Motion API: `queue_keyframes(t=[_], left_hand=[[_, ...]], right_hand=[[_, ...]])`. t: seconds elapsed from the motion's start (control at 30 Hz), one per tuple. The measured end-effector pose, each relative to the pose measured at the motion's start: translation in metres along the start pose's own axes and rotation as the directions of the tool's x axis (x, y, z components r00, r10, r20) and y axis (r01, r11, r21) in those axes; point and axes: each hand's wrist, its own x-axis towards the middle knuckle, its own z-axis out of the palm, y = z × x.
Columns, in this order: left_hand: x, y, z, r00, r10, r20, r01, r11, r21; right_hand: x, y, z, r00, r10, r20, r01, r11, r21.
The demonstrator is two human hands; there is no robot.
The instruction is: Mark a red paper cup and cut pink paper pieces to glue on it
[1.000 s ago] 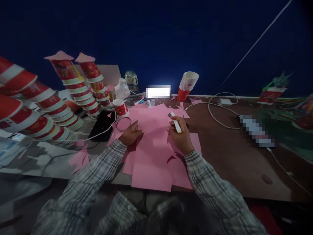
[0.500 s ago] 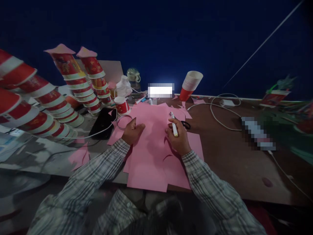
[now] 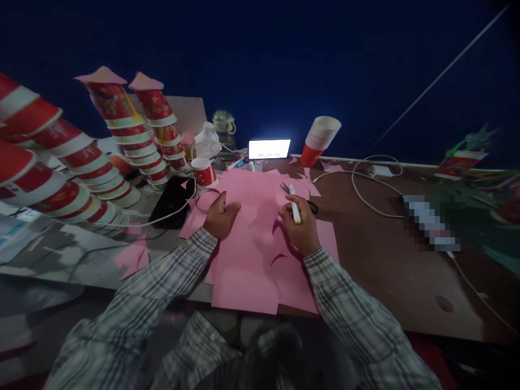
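Observation:
A pink sheet of paper (image 3: 252, 238) lies over other pink sheets at the table's front edge. My left hand (image 3: 220, 216) grips its left edge, thumb on top and the other fingers partly hidden. In my right hand (image 3: 303, 230) is a white marker (image 3: 294, 206) with a yellowish end, held above the right side of the sheet. Scissors (image 3: 313, 207) with dark handles lie behind that hand, largely covered by it. A ring of tape (image 3: 207, 200) rests just beyond my left hand.
Tall stacks of red and white paper cups (image 3: 122, 130), two with pink cone tops, stand left. A black phone (image 3: 170, 203) lies near them under a white cable. Nested cups (image 3: 319, 141) and a lit timer screen (image 3: 269, 149) stand behind. Pink scraps (image 3: 134, 257) lie left.
My right hand with the marker has shifted slightly right, away from the sheet's edge, and the scissor blades show more clearly. My left hand keeps its grip on the paper.

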Motion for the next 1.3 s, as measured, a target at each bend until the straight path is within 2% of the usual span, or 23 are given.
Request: queue_keyframes(t=[0.2, 0.4, 0.47, 0.57, 0.7, 0.9, 1.17, 1.3], left_hand=[[0.001, -0.001, 0.000, 1.000, 0.021, -0.002, -0.021, 1.000, 0.024], [0.001, -0.004, -0.002, 0.999, 0.048, -0.025, -0.046, 0.998, 0.053], [0.002, -0.005, -0.001, 0.997, 0.071, -0.040, -0.069, 0.996, 0.052], [0.004, -0.007, 0.000, 0.993, 0.098, -0.060, -0.094, 0.993, 0.066], [0.006, -0.007, 0.000, 0.993, 0.062, -0.098, -0.053, 0.994, 0.094], [0.007, 0.000, -0.001, 0.995, -0.013, -0.096, 0.028, 0.988, 0.155], [0.000, -0.004, 0.003, 0.994, -0.086, 0.067, 0.072, 0.980, 0.184], [-0.002, -0.002, 0.004, 0.985, -0.122, 0.121, 0.092, 0.970, 0.224]], right_hand=[[0.002, -0.001, -0.002, 1.000, -0.003, -0.012, 0.003, 1.000, -0.011], [0.008, 0.001, -0.012, 0.985, -0.070, -0.158, 0.050, 0.991, -0.124], [0.009, 0.006, -0.013, 0.988, -0.086, -0.126, 0.060, 0.978, -0.200], [0.008, 0.013, -0.012, 0.992, -0.130, -0.012, 0.117, 0.930, -0.348], [0.007, 0.015, -0.010, 0.983, -0.170, 0.063, 0.178, 0.835, -0.521], [0.011, 0.012, -0.015, 0.987, -0.125, 0.102, 0.161, 0.814, -0.558], [0.010, 0.011, -0.014, 0.997, -0.026, 0.075, 0.069, 0.757, -0.650], [0.011, 0.013, -0.015, 0.997, -0.023, 0.072, 0.064, 0.757, -0.650]])
